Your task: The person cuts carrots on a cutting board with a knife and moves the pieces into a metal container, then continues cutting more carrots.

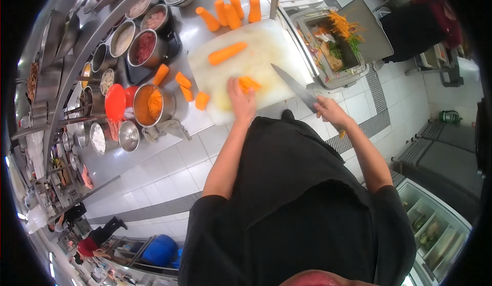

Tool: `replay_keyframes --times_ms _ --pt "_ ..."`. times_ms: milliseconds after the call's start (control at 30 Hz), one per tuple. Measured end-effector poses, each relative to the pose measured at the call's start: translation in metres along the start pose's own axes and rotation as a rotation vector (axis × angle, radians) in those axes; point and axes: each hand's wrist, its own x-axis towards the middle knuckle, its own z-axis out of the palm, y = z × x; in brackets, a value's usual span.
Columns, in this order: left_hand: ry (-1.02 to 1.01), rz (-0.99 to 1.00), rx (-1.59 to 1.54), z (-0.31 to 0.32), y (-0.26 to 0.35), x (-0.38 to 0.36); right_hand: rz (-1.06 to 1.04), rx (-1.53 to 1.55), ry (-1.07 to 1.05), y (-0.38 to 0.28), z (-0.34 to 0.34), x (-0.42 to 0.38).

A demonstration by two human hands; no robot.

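Observation:
My left hand (242, 99) is on the white cutting board (205, 66), its fingers bent against a small heap of cut carrot (249, 84). In my right hand (332, 113) is the handle of a kitchen knife (296, 87). The blade is lifted past the board's right edge, its tip pointing up and left toward the board. A peeled whole carrot (227, 53) lies farther back on the board. Carrot chunks (202, 100) rest just left of the board, and several peeled carrots (231, 15) are grouped behind it.
Left of the board, a steel pot (163, 107) holds cut carrot beside a red lid (115, 103). Steel containers (146, 48) of meat stand behind. A scrap bin (353, 66) with peelings sits at the right. Another person (415, 30) is at the upper right.

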Motion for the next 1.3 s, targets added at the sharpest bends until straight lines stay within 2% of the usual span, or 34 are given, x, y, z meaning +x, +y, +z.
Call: replay_keyframes --times_ms 67,200,333,433,500,567,633,667,733,833,867,900,933,967,1000,1033,1067,1133,1167,1233,1300 --pt "0.056 -0.036 -0.324 0.020 0.013 0.008 0.050 0.325 -0.103 0.018 0.021 0.022" --pt "0.167 -0.099 -0.332 0.027 0.032 0.019 0.020 0.392 -0.144 0.005 0.064 0.051" --pt "0.199 -0.128 -0.226 0.036 0.039 0.020 -0.005 0.327 -0.237 -0.016 0.085 0.064" --pt "0.238 -0.148 -0.176 0.051 0.031 0.021 -0.014 0.163 -0.254 -0.040 0.101 0.060" --pt "0.292 -0.156 -0.104 0.055 0.021 0.021 -0.105 0.191 -0.230 -0.040 0.118 0.061" --pt "0.345 -0.145 -0.206 0.051 0.024 0.019 -0.193 0.225 -0.222 -0.041 0.124 0.061" --pt "0.391 -0.170 -0.229 0.034 0.026 0.021 -0.096 0.163 -0.198 -0.061 0.119 0.058" --pt "0.407 -0.180 -0.280 0.023 0.026 0.026 -0.117 0.157 -0.217 -0.079 0.118 0.061" --pt "0.501 -0.122 -0.202 -0.024 0.022 0.043 -0.247 0.005 -0.228 -0.123 0.115 0.065" --pt "0.774 -0.074 -0.062 -0.125 0.006 0.074 -0.508 -0.143 -0.253 -0.214 0.124 0.080" --pt "0.859 -0.050 -0.059 -0.158 -0.008 0.085 -0.506 -0.147 -0.295 -0.248 0.125 0.081" --pt "0.889 -0.113 -0.085 -0.192 -0.022 0.095 -0.499 -0.151 -0.339 -0.271 0.125 0.081" --pt "0.892 -0.102 -0.003 -0.216 -0.055 0.101 -0.490 -0.150 -0.339 -0.276 0.121 0.085" --pt "0.895 -0.086 0.073 -0.233 -0.096 0.106 -0.565 -0.256 -0.227 -0.279 0.116 0.089" --pt "0.707 -0.136 0.252 -0.250 -0.147 0.108 -0.633 -0.360 -0.115 -0.278 0.114 0.088" --pt "0.515 -0.179 0.428 -0.261 -0.181 0.108 -0.621 -0.360 -0.109 -0.268 0.107 0.084" --pt "0.388 -0.293 0.542 -0.274 -0.170 0.103 -0.568 -0.400 -0.029 -0.251 0.092 0.081" --pt "0.393 -0.116 0.630 -0.292 -0.153 0.094 -0.461 -0.438 0.094 -0.211 0.066 0.070" --pt "0.384 -0.110 0.621 -0.291 -0.134 0.088 -0.417 -0.442 0.142 -0.188 0.056 0.064" --pt "0.371 -0.044 0.350 -0.273 -0.091 0.075 -0.337 -0.495 0.226 -0.130 0.048 0.059" --pt "0.126 0.026 0.226 -0.233 -0.065 0.055 -0.277 -0.550 0.271 -0.081 0.053 0.054"
